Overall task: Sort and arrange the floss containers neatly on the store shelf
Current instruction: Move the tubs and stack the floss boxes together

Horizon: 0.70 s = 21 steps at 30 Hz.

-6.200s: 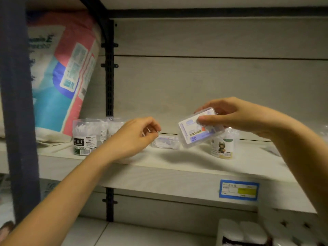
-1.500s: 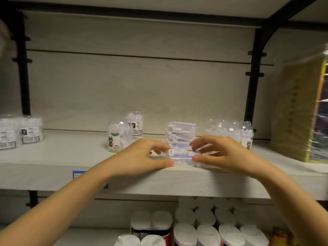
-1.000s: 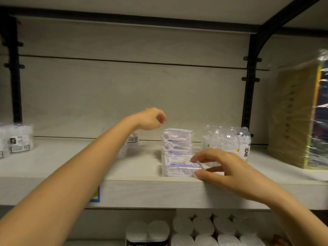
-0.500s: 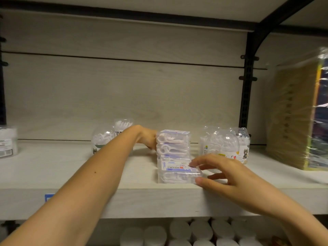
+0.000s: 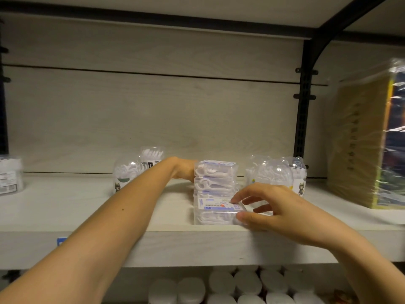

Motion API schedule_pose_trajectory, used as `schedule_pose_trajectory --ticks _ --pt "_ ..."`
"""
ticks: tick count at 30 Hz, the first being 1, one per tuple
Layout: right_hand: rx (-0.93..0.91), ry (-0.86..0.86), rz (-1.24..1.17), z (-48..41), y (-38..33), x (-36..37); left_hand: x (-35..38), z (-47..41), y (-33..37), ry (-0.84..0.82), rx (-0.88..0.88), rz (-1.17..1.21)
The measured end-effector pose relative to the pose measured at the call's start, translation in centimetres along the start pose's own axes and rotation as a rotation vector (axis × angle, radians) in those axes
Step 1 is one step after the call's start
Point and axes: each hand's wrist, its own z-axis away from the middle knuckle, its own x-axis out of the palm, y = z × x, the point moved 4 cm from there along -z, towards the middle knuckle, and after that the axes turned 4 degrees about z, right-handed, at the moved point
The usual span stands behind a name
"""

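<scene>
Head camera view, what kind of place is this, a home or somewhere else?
Most likely a shop aisle: a display shelf on black slotted uprights, a blue price tag on its front edge, and many identical floss boxes and tubs set out as stock.

Since a second ago, the left hand (image 5: pixel 184 172) has reached behind the stacked floss boxes (image 5: pixel 215 179).

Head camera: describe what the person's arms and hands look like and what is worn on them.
Both forearms are bare, with no sleeves in view. The left hand is mostly hidden behind the stacked boxes. The right hand shows no ring, glove or watch, and short, unpainted nails.
</scene>
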Motion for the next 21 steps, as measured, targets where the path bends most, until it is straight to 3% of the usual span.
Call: schedule_pose_trajectory --ticks 5,8,14,21 --pt "0.004 -0.004 0.002 0.0 0.0 0.1 0.1 -0.2 0.6 -0.064 0.018 0.228" --pt "0.004 -0.008 0.000 0.0 0.0 0.1 0.4 -0.7 0.6 -0.082 0.020 0.213" --pt "-0.001 -0.012 -0.002 0.0 0.2 0.1 -0.9 -0.9 0.1 0.133 -0.004 0.093" --pt "0.001 -0.022 -0.005 0.0 0.4 0.2 0.5 -1.6 0.2 -0.004 0.046 0.225"
